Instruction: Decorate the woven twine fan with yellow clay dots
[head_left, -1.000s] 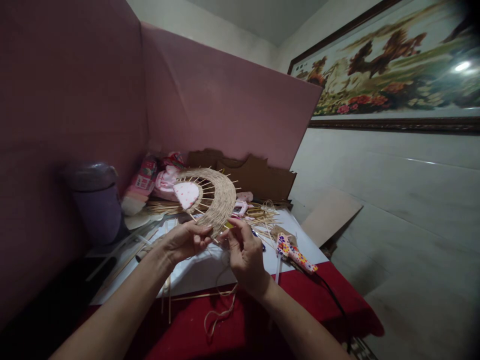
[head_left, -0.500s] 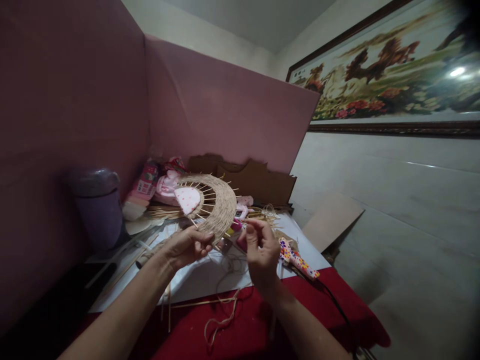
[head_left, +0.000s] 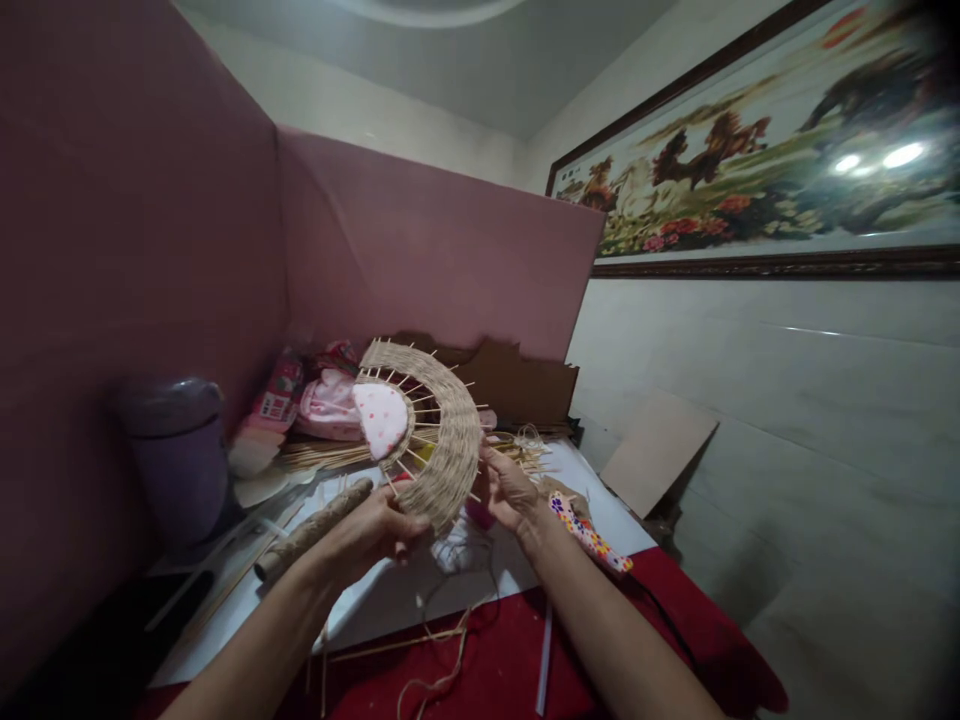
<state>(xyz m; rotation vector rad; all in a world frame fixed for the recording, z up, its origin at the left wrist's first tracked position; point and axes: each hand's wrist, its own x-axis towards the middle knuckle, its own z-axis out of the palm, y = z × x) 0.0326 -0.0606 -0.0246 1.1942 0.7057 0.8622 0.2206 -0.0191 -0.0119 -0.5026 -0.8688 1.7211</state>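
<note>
My left hand (head_left: 375, 535) grips the lower end of a half-round fan-shaped piece woven from twine (head_left: 455, 445), thumb on its face. Thin sticks radiate through the band and poke past its outer edge. At its centre is a half-disc of white cloth with pink dots (head_left: 381, 420), edged with twine. My right hand (head_left: 510, 490) is closed at the right rim of the woven piece; its fingertips are partly hidden there. Below the hands, loose twine (head_left: 457, 640) trails over the white sheet and the red cloth.
A flower-patterned glue gun (head_left: 589, 535) lies at the right, its dark cord running forward. A cardboard tube (head_left: 311, 530) lies left, near a lidded purple bin (head_left: 176, 460). Bundled sticks (head_left: 326, 455), pink cloth (head_left: 330, 400) and torn cardboard (head_left: 517, 390) lie behind. Red cloth (head_left: 600, 650) covers the near edge.
My right hand has come in to the woven piece's right rim from slightly apart. The woven piece has turned to face me more. The camera view has tilted up a little.
</note>
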